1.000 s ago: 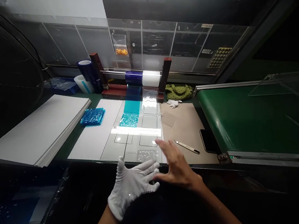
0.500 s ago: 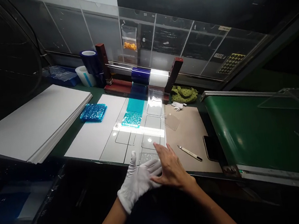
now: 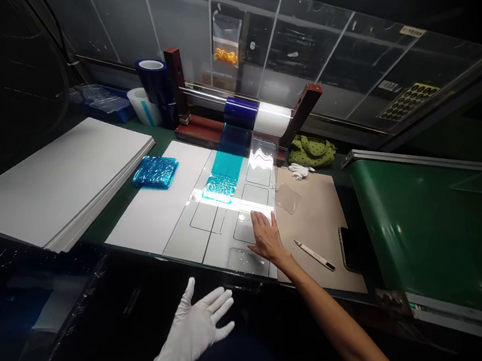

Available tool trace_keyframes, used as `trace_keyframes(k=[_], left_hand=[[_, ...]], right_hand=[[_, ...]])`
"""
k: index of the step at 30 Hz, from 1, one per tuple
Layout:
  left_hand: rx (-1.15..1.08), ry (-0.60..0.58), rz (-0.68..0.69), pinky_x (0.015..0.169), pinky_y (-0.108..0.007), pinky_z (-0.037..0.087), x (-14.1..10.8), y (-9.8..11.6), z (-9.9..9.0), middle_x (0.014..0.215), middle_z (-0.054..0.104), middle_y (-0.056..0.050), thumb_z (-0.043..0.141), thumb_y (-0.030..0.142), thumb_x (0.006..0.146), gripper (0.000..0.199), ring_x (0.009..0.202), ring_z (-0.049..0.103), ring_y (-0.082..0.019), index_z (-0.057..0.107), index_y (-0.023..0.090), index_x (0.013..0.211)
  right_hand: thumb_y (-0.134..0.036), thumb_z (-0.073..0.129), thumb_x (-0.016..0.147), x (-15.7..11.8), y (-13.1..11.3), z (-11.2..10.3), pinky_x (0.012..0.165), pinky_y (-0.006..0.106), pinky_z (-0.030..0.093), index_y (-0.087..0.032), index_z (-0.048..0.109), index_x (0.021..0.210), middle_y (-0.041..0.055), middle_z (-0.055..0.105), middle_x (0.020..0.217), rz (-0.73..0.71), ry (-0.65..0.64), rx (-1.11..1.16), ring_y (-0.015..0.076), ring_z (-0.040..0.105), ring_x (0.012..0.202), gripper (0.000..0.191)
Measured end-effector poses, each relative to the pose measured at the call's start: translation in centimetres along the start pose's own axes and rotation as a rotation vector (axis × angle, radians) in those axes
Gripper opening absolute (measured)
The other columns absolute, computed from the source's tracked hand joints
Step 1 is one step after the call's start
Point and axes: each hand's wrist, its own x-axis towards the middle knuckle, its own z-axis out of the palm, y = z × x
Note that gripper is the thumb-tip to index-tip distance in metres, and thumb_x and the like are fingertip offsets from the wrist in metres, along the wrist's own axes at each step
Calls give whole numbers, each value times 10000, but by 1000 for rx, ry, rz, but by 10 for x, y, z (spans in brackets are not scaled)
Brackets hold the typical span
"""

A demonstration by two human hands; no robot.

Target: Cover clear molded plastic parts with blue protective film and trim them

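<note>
My left hand (image 3: 199,322), in a white glove, is held palm up below the table's front edge, fingers spread, holding nothing. Bare and palm down, my right hand (image 3: 266,236) rests over the glass sheet (image 3: 186,232) marked with dark outlines; its fingers are a little apart. Just below it lies a clear film piece (image 3: 247,260). Teal film (image 3: 222,176) runs down from a dark blue roll (image 3: 240,112), and clear film (image 3: 262,154) comes from a white roll (image 3: 273,118) beside it. A stack of blue film pieces (image 3: 155,172) sits on white paper.
A thick stack of white sheets (image 3: 60,182) lies at the left. To the right are a pen knife (image 3: 315,255), a phone (image 3: 348,248), a clear square (image 3: 288,198), a white glove (image 3: 301,171), a green cloth bag (image 3: 312,150) and a green conveyor belt (image 3: 427,230).
My hands have moved apart. The gloved left one dropped down and left, off the table edge, and the right one moved up onto the glass sheet. The view has shifted slightly.
</note>
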Motion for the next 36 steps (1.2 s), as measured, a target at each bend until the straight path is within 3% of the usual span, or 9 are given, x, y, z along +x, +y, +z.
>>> trace_keyframes(k=[9, 13, 15, 19, 24, 27, 32, 34, 36], left_hand=[[39, -44, 19, 1106, -514, 215, -1, 10, -7, 1544, 130, -151, 353, 490, 909, 747, 1422, 95, -263, 73, 62, 1454], [65, -34, 67, 1090, -528, 222, 5, 11, -14, 1551, 49, -164, 336, 679, 818, 938, 1427, -9, -279, 31, 64, 1458], [107, -71, 81, 1093, -534, 200, 8, 11, -24, 1547, 70, -172, 337, 740, 772, 995, 1426, -28, -287, 73, 69, 1459], [245, -178, 137, 1106, -546, 119, 13, 14, -46, 1534, 172, -157, 403, 656, 800, 867, 1426, -19, -290, 197, 120, 1450], [289, -149, 124, 1110, -547, 85, 13, 20, -54, 1514, 250, -144, 447, 596, 806, 779, 1426, 30, -292, 279, 163, 1431], [228, -108, 107, 1106, -559, 88, 11, 25, -51, 1488, 307, -155, 461, 542, 819, 747, 1423, 55, -295, 267, 170, 1438], [111, -92, 76, 1095, -578, 137, 6, 32, -47, 1462, 359, -150, 452, 455, 849, 716, 1413, 116, -304, 182, 203, 1462], [85, -93, 77, 1095, -574, 155, 4, 32, -43, 1458, 364, -159, 429, 439, 862, 716, 1410, 128, -303, 144, 185, 1468], [87, -99, 95, 1093, -580, 157, 2, 30, -38, 1455, 367, -166, 396, 437, 876, 704, 1409, 132, -303, 125, 171, 1469]], right_hand=[[-431, 656, 740, 8, 0, 11, 1112, 576, 2, -17, 174, 1439, 241, 425, 1378, -40, -38, -2, 340, 335, 1296, 944], [-445, 651, 741, 10, 2, 15, 1110, 580, 1, -22, 170, 1440, 245, 428, 1370, -48, -37, 5, 336, 347, 1286, 949], [-448, 642, 746, 12, 4, 18, 1110, 583, 1, -13, 184, 1435, 248, 431, 1365, -53, -42, 9, 335, 350, 1283, 935], [-438, 641, 745, 13, 4, 22, 1105, 591, -10, -13, 184, 1433, 245, 438, 1362, -55, -68, 21, 331, 353, 1283, 929], [-472, 597, 778, 15, 15, 18, 1081, 625, -9, -59, 132, 1448, 235, 364, 1429, -15, -43, 71, 332, 287, 1336, 914], [-434, 531, 837, 27, 41, 11, 1076, 612, 65, -75, 203, 1426, 227, 374, 1424, 154, 39, 101, 326, 306, 1327, 764], [-355, 497, 865, 74, 103, 0, 936, 405, 370, -103, 385, 1338, 187, 540, 1254, 721, 122, 257, 287, 505, 1142, 547], [-355, 498, 865, 96, 121, 0, 838, 366, 414, -122, 426, 1321, 161, 621, 1116, 836, 102, 315, 276, 572, 1028, 517], [-347, 510, 857, 113, 130, 2, 778, 340, 423, -156, 512, 1261, 128, 671, 982, 860, 90, 355, 256, 613, 918, 447]])
